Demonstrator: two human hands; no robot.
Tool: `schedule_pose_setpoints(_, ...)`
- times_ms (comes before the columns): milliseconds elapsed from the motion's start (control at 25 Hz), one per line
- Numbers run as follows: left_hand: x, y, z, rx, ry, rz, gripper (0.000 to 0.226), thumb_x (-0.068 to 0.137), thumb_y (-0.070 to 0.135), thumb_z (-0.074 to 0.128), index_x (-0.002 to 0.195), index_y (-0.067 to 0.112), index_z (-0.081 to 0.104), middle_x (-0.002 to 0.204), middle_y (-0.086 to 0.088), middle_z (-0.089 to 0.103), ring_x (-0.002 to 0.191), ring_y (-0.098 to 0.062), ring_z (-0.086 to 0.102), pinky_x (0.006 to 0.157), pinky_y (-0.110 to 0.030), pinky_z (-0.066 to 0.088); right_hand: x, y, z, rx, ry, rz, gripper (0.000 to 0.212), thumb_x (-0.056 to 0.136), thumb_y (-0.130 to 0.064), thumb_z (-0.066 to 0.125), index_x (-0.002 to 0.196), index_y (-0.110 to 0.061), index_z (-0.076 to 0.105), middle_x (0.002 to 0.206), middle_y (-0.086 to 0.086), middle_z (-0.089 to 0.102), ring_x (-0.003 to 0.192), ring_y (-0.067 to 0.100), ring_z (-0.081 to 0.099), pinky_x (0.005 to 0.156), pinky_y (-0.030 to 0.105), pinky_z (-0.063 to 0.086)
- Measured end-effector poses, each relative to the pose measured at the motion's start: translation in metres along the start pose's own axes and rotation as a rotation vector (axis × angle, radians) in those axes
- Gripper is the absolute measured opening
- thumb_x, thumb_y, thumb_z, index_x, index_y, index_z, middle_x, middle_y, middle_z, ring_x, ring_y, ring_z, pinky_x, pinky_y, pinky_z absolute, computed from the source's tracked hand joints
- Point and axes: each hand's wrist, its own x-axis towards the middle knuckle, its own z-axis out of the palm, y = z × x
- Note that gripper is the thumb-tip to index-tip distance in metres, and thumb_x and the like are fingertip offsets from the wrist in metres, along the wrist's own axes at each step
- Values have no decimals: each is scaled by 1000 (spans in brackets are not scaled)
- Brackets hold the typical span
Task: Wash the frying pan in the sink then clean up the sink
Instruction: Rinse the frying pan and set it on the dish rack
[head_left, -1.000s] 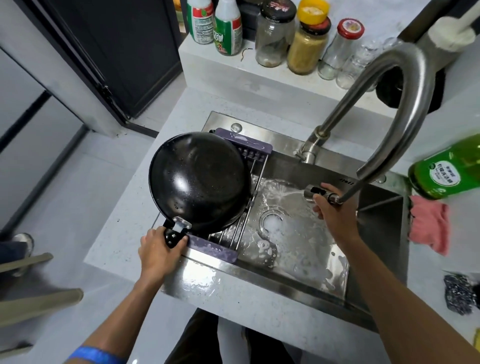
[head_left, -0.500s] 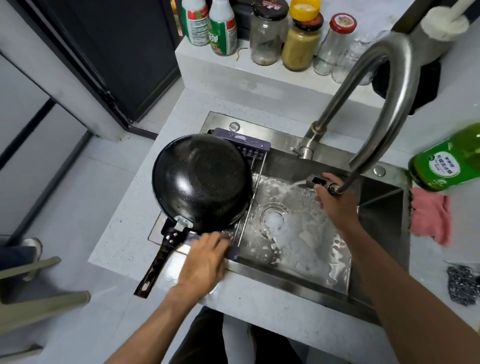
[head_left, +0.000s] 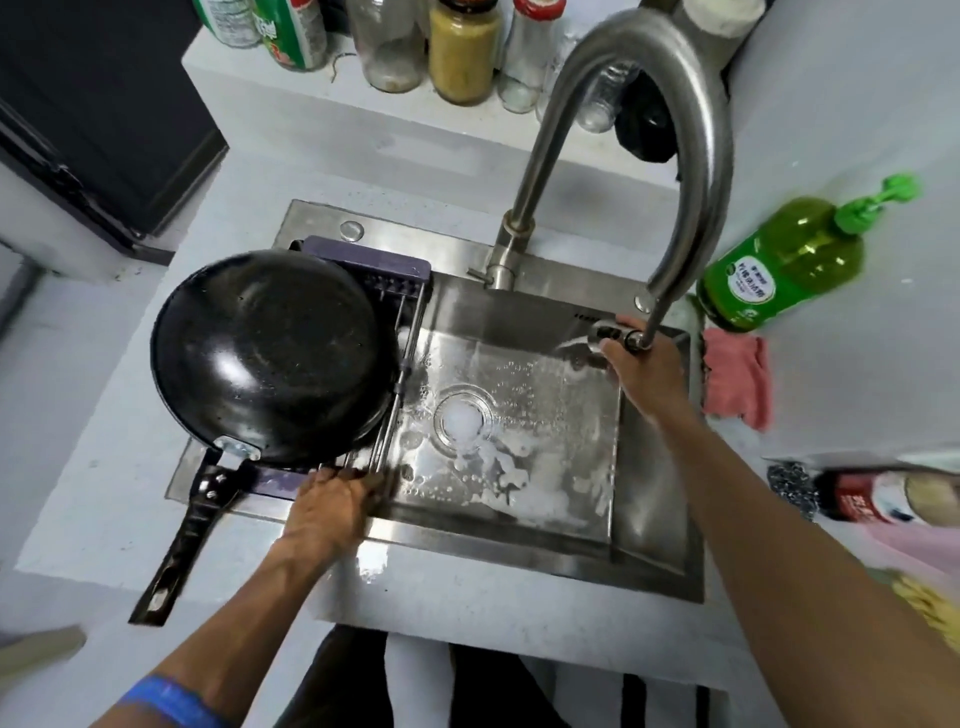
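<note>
Frying pan (head_left: 270, 353) upside down at centre left of frame, resting on a drying rack (head_left: 387, 364) that spans the left end of the sink (head_left: 519, 291). Pan handle (head_left: 182, 530) pointing to lower left, out past the sink rim and over the counter (head_left: 467, 597).

Left hand (head_left: 332, 506) at the near end of the rack, just right of the handle base, fingers curled over the rack rods and its purple end bar. Grip on the rack looks closed; not touching the pan handle.

Right hand (head_left: 644, 369) at right centre of frame, fingers wrapped round the spray head (head_left: 608, 332) at the tip of the tap (head_left: 670, 124). Water leaving the head toward the left, onto the basin's back wall. Foam and bubbles across the basin floor and round the drain (head_left: 462, 415).

Tap arch crossing the upper middle of frame, blocking part of the shelf behind it. On that shelf, upper edge of frame: two green-labelled bottles (head_left: 291, 31), a clear jar (head_left: 389, 47), a jar of yellow powder (head_left: 462, 52), further clear bottles (head_left: 524, 57).

Right of sink: green soap bottle with pump (head_left: 784, 265) lying tilted, pink cloth (head_left: 737, 379) just beside the sink rim below it. Lower right: steel scourer (head_left: 789, 483), a red-and-white container (head_left: 878, 499) blurred, something yellow at the frame edge, too blurred to identify.

Blue band (head_left: 171, 701) on the left forearm, bottom left.
</note>
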Motion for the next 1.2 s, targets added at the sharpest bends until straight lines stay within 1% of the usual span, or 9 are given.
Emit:
schedule_pose_setpoints(160,-3,-16,-19,-50,-68,-19,40,94,55,44,119,30,64,115,3,64,106,-24,53,93,-36,42,5,7,-3,-26,-50,-1,41,86,-30,71,126,-24,65,94,2,73,83,20,70,83,46,59)
schedule_pose_setpoints(280,-14,-17,-26,-80,-140,-24,34,93,54,48,112,35,68,114,5,62,110,-24,49,93,-36,40,2,7,6,-5,-74,-3,39,88,-28,70,127,-24,65,90,5,70,75,19,62,73,35,50)
schedule_pose_setpoints(480,-20,-5,-23,-129,-81,-101,39,92,56,47,114,35,70,114,7,62,105,-19,46,90,-33,35,-3,5,1,-65,-48,-16,42,85,-33,69,126,-24,65,96,7,73,87,25,68,86,44,56)
schedule_pose_setpoints(600,-20,-6,-21,-72,-56,-95,41,93,59,42,115,36,68,115,7,61,104,-19,47,92,-32,34,-3,4,-12,-117,-16,-14,42,86,-33,69,126,-23,65,107,7,74,98,24,68,92,41,53)
schedule_pose_setpoints(800,-21,5,-28,72,-90,-89,35,96,51,42,117,32,63,121,6,58,110,-19,49,98,-34,36,3,-1,-9,-62,-14,-12,39,87,-28,71,126,-23,65,105,5,73,92,23,68,90,45,55)
schedule_pose_setpoints(880,-14,22,-46,165,-46,9,33,96,41,43,120,26,60,121,3,57,110,-19,50,96,-33,37,-1,-1,-2,-72,-57,-8,39,89,-29,69,128,-26,64,101,6,73,90,24,68,88,48,55)
schedule_pose_setpoints(1040,58,58,-94,405,74,330,34,92,29,46,125,19,52,125,-5,54,115,-24,49,99,-37,34,0,1,5,-21,-45,-8,40,87,-33,69,126,-33,63,92,1,72,83,22,68,84,50,57)
schedule_pose_setpoints(1120,114,62,-107,487,100,300,33,95,33,47,123,17,53,126,-8,55,117,-26,48,101,-41,34,1,7,5,-20,-16,-12,38,88,-30,70,125,-34,63,88,0,72,80,21,68,83,50,57)
schedule_pose_setpoints(1200,149,62,-115,516,33,240,38,95,37,51,126,15,51,128,-9,53,119,-28,47,101,-45,36,2,10,6,-22,-38,-16,37,84,-39,70,120,-46,62,93,1,74,85,23,71,84,52,57)
